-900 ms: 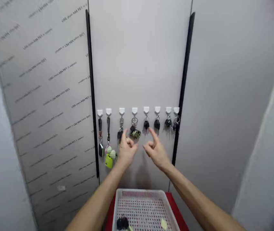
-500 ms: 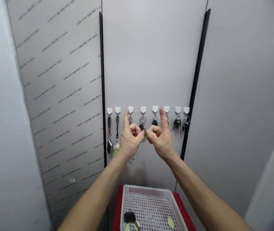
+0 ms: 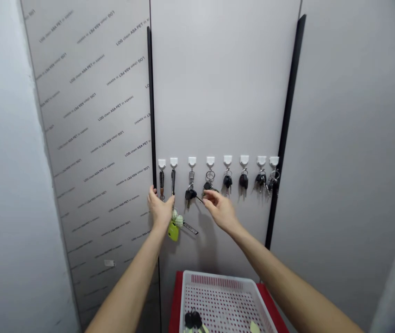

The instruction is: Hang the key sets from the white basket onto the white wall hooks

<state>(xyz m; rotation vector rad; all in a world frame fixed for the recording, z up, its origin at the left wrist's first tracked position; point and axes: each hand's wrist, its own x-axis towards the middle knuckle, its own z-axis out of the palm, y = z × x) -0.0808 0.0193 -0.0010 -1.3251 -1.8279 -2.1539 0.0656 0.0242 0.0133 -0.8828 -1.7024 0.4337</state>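
White and perforated, the basket (image 3: 220,280) sits at six o'clock. Left hand (image 3: 161,209) at seven, thumb and fingers wide; right hand (image 3: 222,212) at five, fingertips close together beside black keys (image 3: 190,194) hanging at its ten o'clock; whether they grip one, I cannot tell.

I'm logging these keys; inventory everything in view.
Square plastic hooks: eight, white, middle panel
Narrow straps: two, black, leftmost hooks
Metal key bunches: six, black-silver, other hooks
Flat tag: one, lime, below second strap
Round charms: two visible, greenish, above tag
Flat strip: one, black, beside tag
Long handles: two, black, panel edges
Wide panels: three, grey, background
Rectangular label: one, white, left panel
Perforated plastic basket: one, white, below hooks
Loose keys: count unclear, black, basket
Papery pieces: count unclear, yellow, basket
Surface: one, red, under basket
Left grip: one, by straps
Right grip: one, by keys
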